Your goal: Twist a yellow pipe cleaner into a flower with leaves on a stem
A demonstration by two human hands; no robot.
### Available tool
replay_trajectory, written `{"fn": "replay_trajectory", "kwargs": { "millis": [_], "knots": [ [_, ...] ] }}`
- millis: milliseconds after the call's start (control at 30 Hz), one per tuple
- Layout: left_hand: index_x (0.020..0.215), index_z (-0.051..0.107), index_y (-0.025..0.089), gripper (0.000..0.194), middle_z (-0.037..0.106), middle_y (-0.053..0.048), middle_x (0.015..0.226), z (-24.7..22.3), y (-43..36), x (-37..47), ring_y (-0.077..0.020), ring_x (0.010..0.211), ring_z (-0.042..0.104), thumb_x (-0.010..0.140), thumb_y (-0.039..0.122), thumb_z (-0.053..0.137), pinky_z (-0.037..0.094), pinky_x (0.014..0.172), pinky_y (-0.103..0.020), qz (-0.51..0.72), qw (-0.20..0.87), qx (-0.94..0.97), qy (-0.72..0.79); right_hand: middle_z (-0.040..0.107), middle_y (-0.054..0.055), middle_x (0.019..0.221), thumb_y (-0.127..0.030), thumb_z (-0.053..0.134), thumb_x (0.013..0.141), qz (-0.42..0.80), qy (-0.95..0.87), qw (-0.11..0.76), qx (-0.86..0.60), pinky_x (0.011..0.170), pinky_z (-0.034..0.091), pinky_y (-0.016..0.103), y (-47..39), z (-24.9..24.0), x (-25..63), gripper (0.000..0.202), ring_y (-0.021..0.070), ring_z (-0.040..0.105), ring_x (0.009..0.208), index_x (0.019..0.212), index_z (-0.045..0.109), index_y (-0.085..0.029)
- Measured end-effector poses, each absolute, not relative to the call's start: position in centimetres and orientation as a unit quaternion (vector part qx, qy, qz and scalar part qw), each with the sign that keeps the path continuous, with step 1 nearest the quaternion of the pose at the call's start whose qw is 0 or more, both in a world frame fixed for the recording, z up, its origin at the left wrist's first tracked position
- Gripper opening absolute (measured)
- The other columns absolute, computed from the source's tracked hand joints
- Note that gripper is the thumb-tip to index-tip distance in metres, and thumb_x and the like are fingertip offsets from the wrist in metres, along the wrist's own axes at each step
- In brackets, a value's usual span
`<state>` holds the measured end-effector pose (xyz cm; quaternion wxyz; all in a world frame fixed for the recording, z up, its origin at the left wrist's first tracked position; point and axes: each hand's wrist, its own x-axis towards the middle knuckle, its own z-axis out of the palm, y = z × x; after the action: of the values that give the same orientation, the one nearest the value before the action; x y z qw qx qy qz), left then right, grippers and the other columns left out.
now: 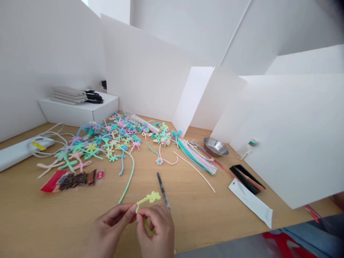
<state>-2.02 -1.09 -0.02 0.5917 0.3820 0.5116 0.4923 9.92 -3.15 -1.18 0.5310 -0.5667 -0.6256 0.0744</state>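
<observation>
A yellow pipe cleaner [152, 197], looped into a small flower shape at its far end, is held between both hands above the table's front part. My left hand [114, 222] pinches its stem between thumb and fingers. Close beside it, my right hand [157, 225] grips the stem's lower bend with thumb and forefinger. Just beyond the right hand lies a dark pen [162, 189]. A green pipe cleaner [129, 179] curves across the table beyond the left hand. A pink pipe cleaner flower [159, 161] with a long stem rests farther back.
Many pastel pipe cleaner shapes [107, 143] are heaped at back left. Straight pipe cleaners [197, 156] lie bundled near a metal bowl [215, 147]. On the right are a black case [245, 179] and a white packet [251, 202]. A red snack bag [55, 182] and power strip [18, 154] lie left.
</observation>
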Motion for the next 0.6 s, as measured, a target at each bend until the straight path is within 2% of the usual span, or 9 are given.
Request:
{"fn": "replay_trajectory", "kwargs": {
  "millis": [100,233,367,467,600],
  "knots": [
    [0.074,0.08,0.026,0.026,0.076,0.002,0.067,0.2,-1.0,-1.8,-0.0194,0.072,0.067,0.061,0.048,0.082,0.054,0.072,-0.025,0.462,0.663,0.338,0.483,0.06,-0.003,0.06,-0.013,0.057,0.081,0.048,-0.647,0.536,-0.541,0.061,0.035,0.028,-3.2,-0.7,10.3,0.013,0.0161,0.054,0.058,0.076,0.063,-0.023],
    [0.079,0.081,0.022,0.034,0.074,-0.002,0.067,0.5,-1.2,-2.2,-0.0177,0.064,0.065,0.056,0.047,0.086,0.056,0.06,-0.025,0.411,0.724,0.311,0.459,0.065,-0.002,0.066,-0.008,0.058,0.069,0.059,-0.669,0.541,-0.506,0.066,0.038,0.028,-3.3,0.5,11.4,0.015,0.0163,0.058,0.065,0.072,0.059,-0.022],
    [0.082,0.081,0.02,0.038,0.07,-0.002,0.062,0.7,-1.0,-3.1,-0.0145,0.06,0.059,0.052,0.043,0.09,0.05,0.044,-0.018,0.378,0.74,0.316,0.458,0.065,-0.003,0.063,-0.005,0.059,0.06,0.125,-0.704,0.496,-0.494,0.064,0.038,0.026,-3.2,1.3,12.7,0.016,0.0138,0.056,0.061,0.066,0.06,-0.021],
    [0.081,0.081,0.019,0.037,0.069,-0.002,0.064,0.4,-0.7,-3.5,-0.0135,0.061,0.056,0.056,0.047,0.087,0.048,0.043,-0.016,0.345,0.748,0.341,0.454,0.065,-0.002,0.062,-0.006,0.061,0.059,0.199,-0.703,0.461,-0.504,0.062,0.038,0.024,-3.0,1.5,13.4,0.014,0.0132,0.053,0.061,0.062,0.062,-0.02],
    [0.07,0.078,0.018,0.036,0.066,-0.001,0.062,-0.2,-0.2,-3.4,-0.0117,0.058,0.054,0.053,0.048,0.088,0.045,0.042,-0.014,0.316,0.754,0.368,0.442,0.065,-0.001,0.065,-0.006,0.065,0.058,0.268,-0.682,0.442,-0.517,0.06,0.037,0.022,-2.9,1.5,14.0,0.014,0.0132,0.052,0.063,0.065,0.069,-0.018]
  ]
}}
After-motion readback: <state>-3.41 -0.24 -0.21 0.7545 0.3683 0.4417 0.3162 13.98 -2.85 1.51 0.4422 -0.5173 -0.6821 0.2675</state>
